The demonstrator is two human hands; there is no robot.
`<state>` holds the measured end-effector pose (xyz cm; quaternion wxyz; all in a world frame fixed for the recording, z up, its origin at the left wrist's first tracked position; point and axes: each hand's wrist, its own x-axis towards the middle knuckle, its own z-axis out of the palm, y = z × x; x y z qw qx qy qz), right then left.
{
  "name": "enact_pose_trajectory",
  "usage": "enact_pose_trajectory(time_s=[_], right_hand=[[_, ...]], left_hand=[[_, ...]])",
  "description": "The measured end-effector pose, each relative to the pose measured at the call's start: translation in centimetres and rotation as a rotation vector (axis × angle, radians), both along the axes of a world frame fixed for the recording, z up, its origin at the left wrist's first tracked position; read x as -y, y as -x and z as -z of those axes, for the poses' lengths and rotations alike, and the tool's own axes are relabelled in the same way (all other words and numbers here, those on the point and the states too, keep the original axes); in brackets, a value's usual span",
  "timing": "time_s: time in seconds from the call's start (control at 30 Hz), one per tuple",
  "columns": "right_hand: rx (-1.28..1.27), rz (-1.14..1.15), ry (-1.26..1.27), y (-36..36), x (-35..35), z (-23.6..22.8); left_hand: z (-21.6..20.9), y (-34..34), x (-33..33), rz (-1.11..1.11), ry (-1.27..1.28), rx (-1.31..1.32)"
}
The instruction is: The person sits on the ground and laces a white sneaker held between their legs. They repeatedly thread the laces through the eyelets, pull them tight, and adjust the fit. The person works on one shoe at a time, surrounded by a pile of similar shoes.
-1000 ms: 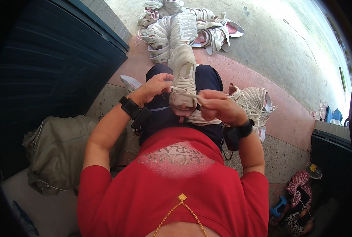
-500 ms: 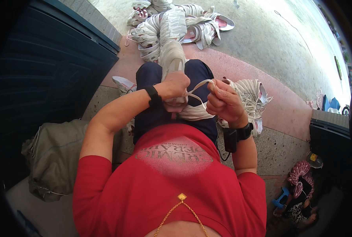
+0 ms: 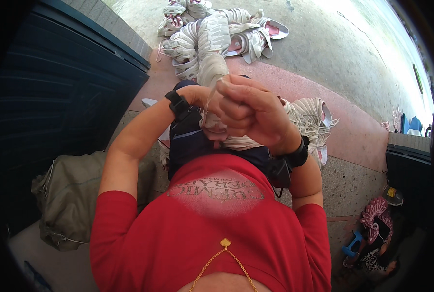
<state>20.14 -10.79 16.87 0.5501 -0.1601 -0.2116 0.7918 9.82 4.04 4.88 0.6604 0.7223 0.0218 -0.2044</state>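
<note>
A pale shoe upper (image 3: 213, 124) lies on my lap between my thighs. My left hand (image 3: 201, 96) is at its middle, seemingly closed on it; the fingers are mostly hidden behind my right hand. Raised in front of it, my right hand (image 3: 253, 114) pinches the end of a thin white shoelace (image 3: 209, 99) between thumb and forefinger. The lace hangs from that pinch toward the upper. Bundled white laces or straps (image 3: 242, 142) rest beside the upper, under my right wrist.
Rows of nested pale shoe uppers (image 3: 214, 36) stretch away from my knees across the floor. Another bundle of uppers (image 3: 315, 121) sits by my right thigh. A green-brown sack (image 3: 75, 194) is at left, below a dark door (image 3: 61, 97). Patterned cloth (image 3: 375, 214) lies lower right.
My right hand has moved left and up, nearer the camera, and now covers much of my left hand. The lace loop stretched between my hands is no longer visible.
</note>
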Motion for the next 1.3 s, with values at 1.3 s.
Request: enact_pose_trajectory(time_s=[1.3], right_hand=[[2.001, 0.381, -0.446, -1.5, 2.7, 19.3]], left_hand=[[5.5, 11.0, 4.0, -0.643, -1.157, 0.287]])
